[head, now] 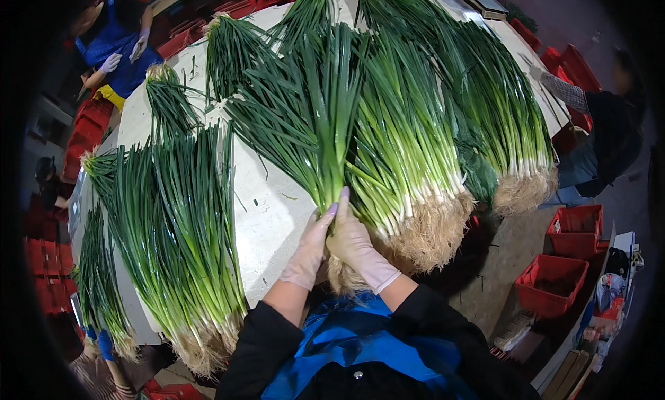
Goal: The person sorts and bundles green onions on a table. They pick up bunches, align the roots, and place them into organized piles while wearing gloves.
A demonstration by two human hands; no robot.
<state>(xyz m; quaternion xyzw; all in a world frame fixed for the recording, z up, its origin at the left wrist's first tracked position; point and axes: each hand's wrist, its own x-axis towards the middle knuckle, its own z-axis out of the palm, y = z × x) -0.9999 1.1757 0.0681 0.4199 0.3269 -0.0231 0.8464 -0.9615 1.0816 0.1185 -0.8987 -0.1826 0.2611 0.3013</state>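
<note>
Both my hands, in thin pale gloves, are closed around the lower stalks of a bunch of long green onions. My left hand grips from the left, and my right hand sits against it on the right. The bunch's leaves fan away across the white table, and its pale roots hang below my hands. Just right of the bunch lies a thick pile of green onions, its tangled roots jutting over the near edge. To the left is another large pile with roots pointing towards me.
Smaller bunches lie on the far side, roots outward. Green mesh separates the right pile from a further pile. Red crates stand at lower right. Co-workers stand around the table; one person's blue-gloved hands touch onions at lower left.
</note>
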